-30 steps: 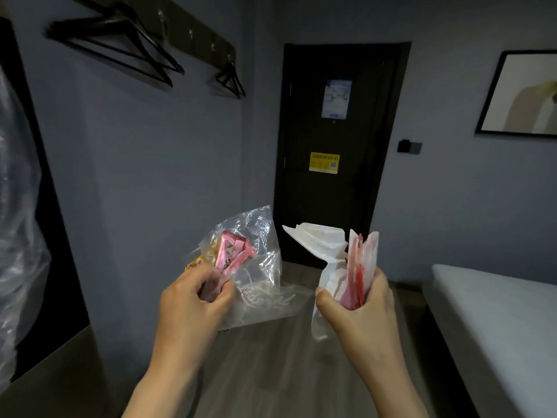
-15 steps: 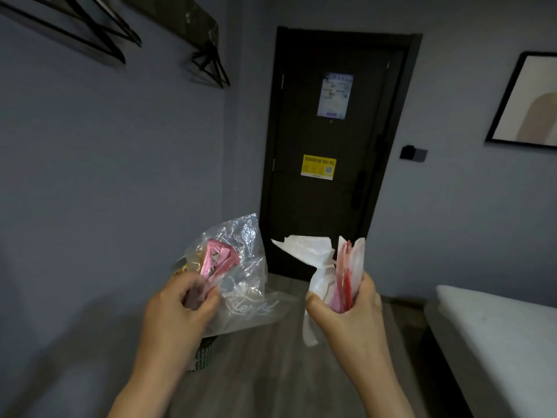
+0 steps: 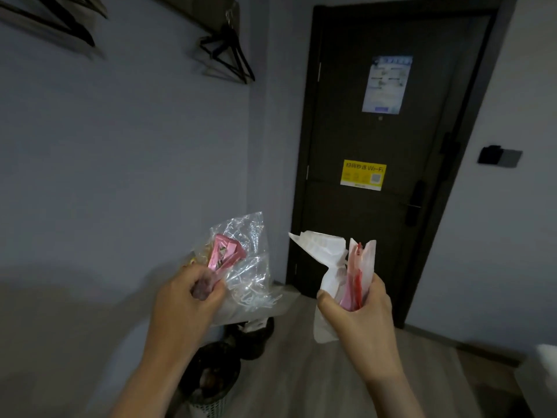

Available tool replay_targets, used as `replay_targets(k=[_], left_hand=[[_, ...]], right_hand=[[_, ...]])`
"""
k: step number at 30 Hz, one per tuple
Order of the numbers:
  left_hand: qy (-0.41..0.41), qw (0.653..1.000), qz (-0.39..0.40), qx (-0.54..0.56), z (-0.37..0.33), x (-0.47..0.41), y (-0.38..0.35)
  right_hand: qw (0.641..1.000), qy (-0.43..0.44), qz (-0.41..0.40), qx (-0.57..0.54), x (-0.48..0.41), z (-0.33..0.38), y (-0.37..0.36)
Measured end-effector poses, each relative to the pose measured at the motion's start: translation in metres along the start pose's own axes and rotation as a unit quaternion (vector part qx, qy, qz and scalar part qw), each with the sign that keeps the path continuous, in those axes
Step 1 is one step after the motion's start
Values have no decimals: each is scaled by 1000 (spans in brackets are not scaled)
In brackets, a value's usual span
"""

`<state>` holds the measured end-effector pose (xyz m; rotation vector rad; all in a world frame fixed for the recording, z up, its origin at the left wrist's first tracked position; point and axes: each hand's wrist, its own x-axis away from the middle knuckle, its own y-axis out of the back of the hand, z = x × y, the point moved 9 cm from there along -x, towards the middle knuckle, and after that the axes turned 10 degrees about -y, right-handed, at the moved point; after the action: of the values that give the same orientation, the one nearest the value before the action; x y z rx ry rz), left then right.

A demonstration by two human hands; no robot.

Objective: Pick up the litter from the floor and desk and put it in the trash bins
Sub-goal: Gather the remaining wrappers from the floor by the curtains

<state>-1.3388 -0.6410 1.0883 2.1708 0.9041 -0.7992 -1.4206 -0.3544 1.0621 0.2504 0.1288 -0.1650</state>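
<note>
In the left hand (image 3: 184, 300), at 9 o'clock, clear plastic (image 3: 251, 267) and a pink packet (image 3: 224, 256) are gripped; in the right hand (image 3: 358, 315), at 3, white and red wrappers (image 3: 328, 260). Released too soon, the light plastic could be carried past the trash bins (image 3: 211, 407) at 7 o'clock.

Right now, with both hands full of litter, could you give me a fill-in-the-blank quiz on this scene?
The left hand grips a crinkled clear plastic bag with a ____ wrapper. The right hand grips crumpled ____ paper and red wrappers. The dark mesh trash bin stands below the ____ hand.
Missing words: pink; white; left.
</note>
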Motion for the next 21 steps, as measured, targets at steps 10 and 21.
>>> replay_targets(k=[10,21], left_hand=[[59,998,25,-16,118,-81,-115],[70,994,79,-11,280,-203,-231]], right_hand=[[998,-23,56,30,-172,-46,-100],[987,-80,84,109,-324,-82,-239]])
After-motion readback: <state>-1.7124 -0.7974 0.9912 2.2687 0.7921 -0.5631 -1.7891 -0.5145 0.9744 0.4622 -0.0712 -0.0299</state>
